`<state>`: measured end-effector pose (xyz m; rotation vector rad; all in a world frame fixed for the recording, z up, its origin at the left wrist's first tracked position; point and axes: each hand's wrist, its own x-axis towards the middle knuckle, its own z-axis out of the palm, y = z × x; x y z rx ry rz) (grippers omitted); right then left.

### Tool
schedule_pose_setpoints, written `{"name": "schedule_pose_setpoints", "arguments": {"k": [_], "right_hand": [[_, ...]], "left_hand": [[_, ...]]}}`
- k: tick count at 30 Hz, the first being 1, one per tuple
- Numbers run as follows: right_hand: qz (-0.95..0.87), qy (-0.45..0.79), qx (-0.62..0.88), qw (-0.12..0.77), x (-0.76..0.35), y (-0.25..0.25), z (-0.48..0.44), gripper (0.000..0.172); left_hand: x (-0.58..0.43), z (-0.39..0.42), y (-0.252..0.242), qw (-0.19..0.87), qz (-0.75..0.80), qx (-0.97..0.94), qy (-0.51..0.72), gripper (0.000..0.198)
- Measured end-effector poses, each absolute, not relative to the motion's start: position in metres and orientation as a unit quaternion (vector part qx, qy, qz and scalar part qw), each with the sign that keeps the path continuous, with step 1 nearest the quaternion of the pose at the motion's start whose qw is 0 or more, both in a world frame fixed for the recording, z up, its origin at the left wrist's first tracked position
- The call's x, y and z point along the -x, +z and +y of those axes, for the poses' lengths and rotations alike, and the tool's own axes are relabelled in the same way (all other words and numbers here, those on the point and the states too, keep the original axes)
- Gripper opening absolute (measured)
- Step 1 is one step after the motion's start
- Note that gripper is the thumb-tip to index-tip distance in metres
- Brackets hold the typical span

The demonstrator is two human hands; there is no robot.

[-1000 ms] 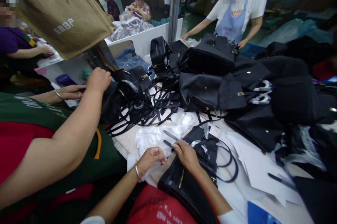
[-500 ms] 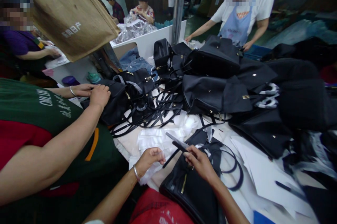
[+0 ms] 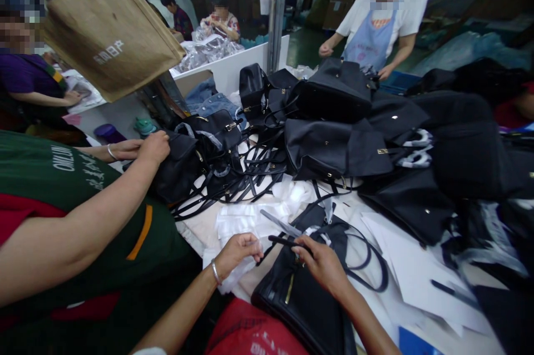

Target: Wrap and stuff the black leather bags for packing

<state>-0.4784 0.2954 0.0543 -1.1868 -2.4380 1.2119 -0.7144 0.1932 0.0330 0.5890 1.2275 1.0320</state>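
My left hand [image 3: 238, 255], with a bracelet at the wrist, is closed in a pinch on a small piece of clear film [image 3: 259, 246]. My right hand [image 3: 319, 260] is wrapped round a pair of scissors [image 3: 280, 222]. One blade looks grey, the other dark; they stand apart and point left toward my left hand. The handles are mostly hidden in my fingers. Beneath my right hand lies a black bag [image 3: 308, 302] with a gold zip and looped straps. White wrapping sheets [image 3: 236, 221] lie just beyond my left hand.
Black bags [image 3: 334, 146] are heaped across the table's far side, with tangled straps [image 3: 254, 174] before them. White papers [image 3: 409, 266] lie at right. A co-worker in a green apron [image 3: 95, 177] handles a bag at left; a brown bag [image 3: 112, 32] hangs above.
The scissor blades have spread wider apart, the dark one swinging lower. My left hand stays nearly in place. The far co-worker's hand has lifted from the table.
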Motion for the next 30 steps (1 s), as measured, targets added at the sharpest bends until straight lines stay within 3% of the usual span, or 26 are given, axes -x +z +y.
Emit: {"name": "schedule_pose_setpoints", "arguments": {"k": [14, 22, 30], "right_hand": [[-0.855, 0.379, 0.352, 0.021, 0.476, 0.067, 0.297, 0.022], [-0.885, 0.357, 0.297, -0.007, 0.474, 0.068, 0.307, 0.023], [-0.883, 0.371, 0.285, -0.023, 0.489, 0.064, 0.294, 0.027]], "left_hand": [[0.711, 0.198, 0.027, 0.628, 0.564, -0.300, 0.445, 0.028], [0.709, 0.198, 0.027, 0.693, 0.532, -0.278, 0.399, 0.041], [0.694, 0.196, 0.015, 0.689, 0.546, -0.271, 0.393, 0.029]]}}
